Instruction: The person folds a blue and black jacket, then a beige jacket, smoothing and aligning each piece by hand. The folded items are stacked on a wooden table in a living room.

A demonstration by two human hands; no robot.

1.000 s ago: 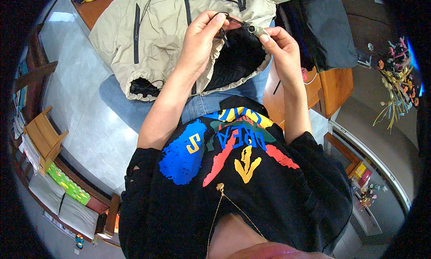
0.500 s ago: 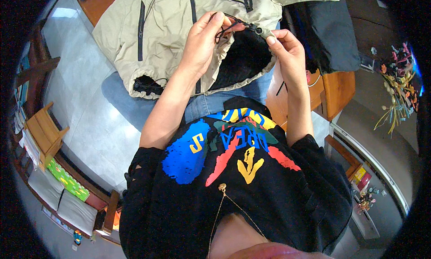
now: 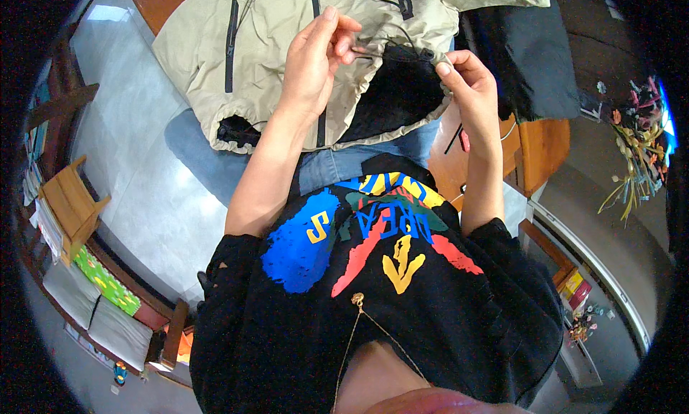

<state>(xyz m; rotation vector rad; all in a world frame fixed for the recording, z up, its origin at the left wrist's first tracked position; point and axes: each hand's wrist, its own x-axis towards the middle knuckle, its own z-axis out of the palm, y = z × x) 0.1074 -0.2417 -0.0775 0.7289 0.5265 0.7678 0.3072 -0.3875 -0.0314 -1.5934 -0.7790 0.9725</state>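
A beige jacket (image 3: 280, 62) with dark zips and a black lining (image 3: 405, 91) is spread over my lap. At its right hem my right hand (image 3: 474, 80) pinches the gathered fabric between thumb and fingers, beside a dark cord fitting. A thin black drawcord (image 3: 398, 32) loops up from that spot and lies loosely over the jacket front. My left hand (image 3: 312, 62) hovers over the front zip, near the cord. Its fingers are loosely curled and the thumb stands apart, with nothing plainly held.
Beyond the jacket's right side is a dark cloth (image 3: 531, 55) over a wooden table (image 3: 545, 156). Dried flowers (image 3: 639, 141) stand at far right. A wooden chair (image 3: 72, 206) and a cushioned bench (image 3: 118, 335) are at left.
My left hand has let go of the black drawcord and moved slightly left. The cord, stretched between the hands before, now hangs slack by the hem. My right hand keeps its pinch.
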